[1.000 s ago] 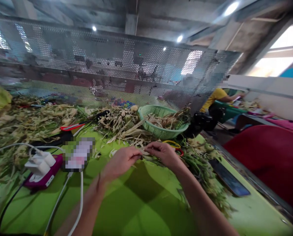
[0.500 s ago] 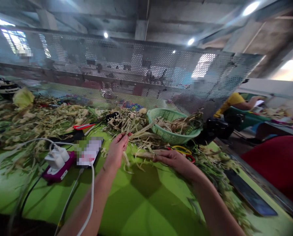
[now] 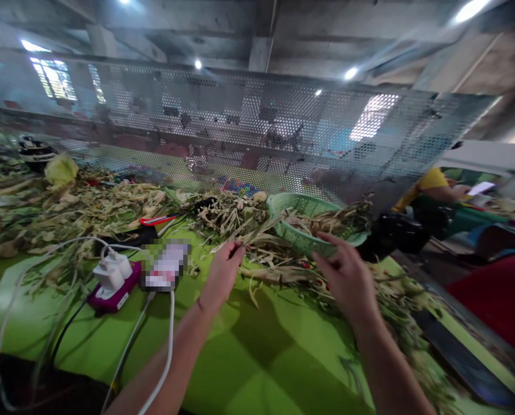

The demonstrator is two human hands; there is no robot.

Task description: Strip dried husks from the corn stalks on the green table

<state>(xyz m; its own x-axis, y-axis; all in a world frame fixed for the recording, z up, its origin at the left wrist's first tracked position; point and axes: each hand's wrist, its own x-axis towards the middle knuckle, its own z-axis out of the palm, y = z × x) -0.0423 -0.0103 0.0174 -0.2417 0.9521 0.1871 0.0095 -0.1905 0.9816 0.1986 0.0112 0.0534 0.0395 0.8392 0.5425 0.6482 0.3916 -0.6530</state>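
Left hand with fingertips pinched together, close by the dry leaves; hard to tell whether gripping any. Right hand with thumb and finger spread wide, just in front of the green basket. Dry leaves in a mess on the green desk between both hands, more inside the basket. To the left, a phone.

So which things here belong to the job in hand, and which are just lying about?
Likely part of the job:
left hand, fingers closed
right hand, fingers apart
dry stalks nearby
green basket

Seemingly just lying about:
cabled phone
purple block with white plugs
red-edged tool
dark slab, perhaps a phone
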